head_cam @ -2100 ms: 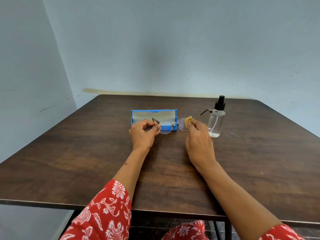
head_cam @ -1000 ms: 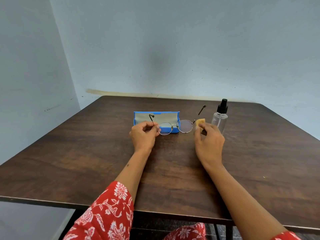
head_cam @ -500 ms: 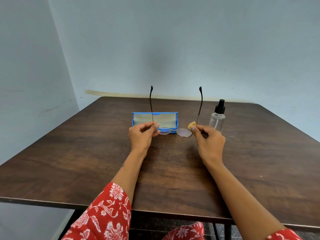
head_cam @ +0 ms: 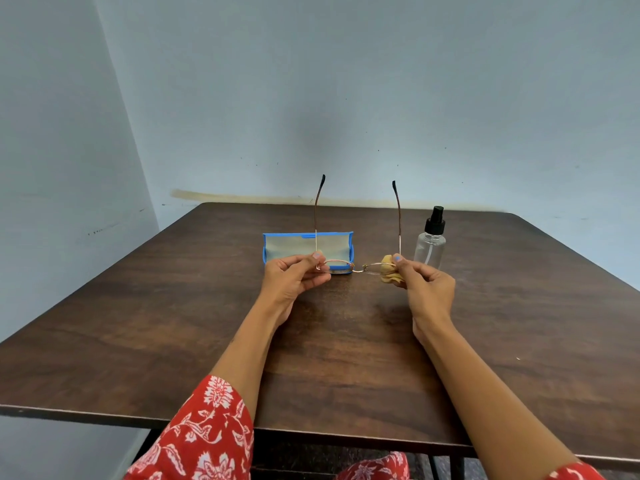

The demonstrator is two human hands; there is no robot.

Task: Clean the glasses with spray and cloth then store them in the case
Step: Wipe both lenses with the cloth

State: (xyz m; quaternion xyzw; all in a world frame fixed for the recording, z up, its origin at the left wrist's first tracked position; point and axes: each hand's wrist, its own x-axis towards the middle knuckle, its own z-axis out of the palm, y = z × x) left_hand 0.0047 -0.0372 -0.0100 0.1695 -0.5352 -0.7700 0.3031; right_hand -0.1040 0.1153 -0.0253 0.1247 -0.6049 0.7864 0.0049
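Thin metal-framed glasses (head_cam: 349,266) hang above the table, lenses facing down and both temples pointing straight up. My left hand (head_cam: 294,280) pinches the left end of the frame. My right hand (head_cam: 427,285) holds a small yellow cloth (head_cam: 388,273) against the right lens and pinches that end. An open blue case (head_cam: 308,245) with a grey lining stands just behind the glasses. A clear spray bottle (head_cam: 430,242) with a black pump top stands upright to the right, behind my right hand.
The dark wooden table (head_cam: 329,358) fills the view, with its front edge near my body. Pale blue walls close in at the back and left. Red floral sleeves cover my upper arms.
The glasses have been tipped from lying flat with the temples pointing away to lenses down with the temples upright. My right hand moved from the lens outward and back, still with the cloth.
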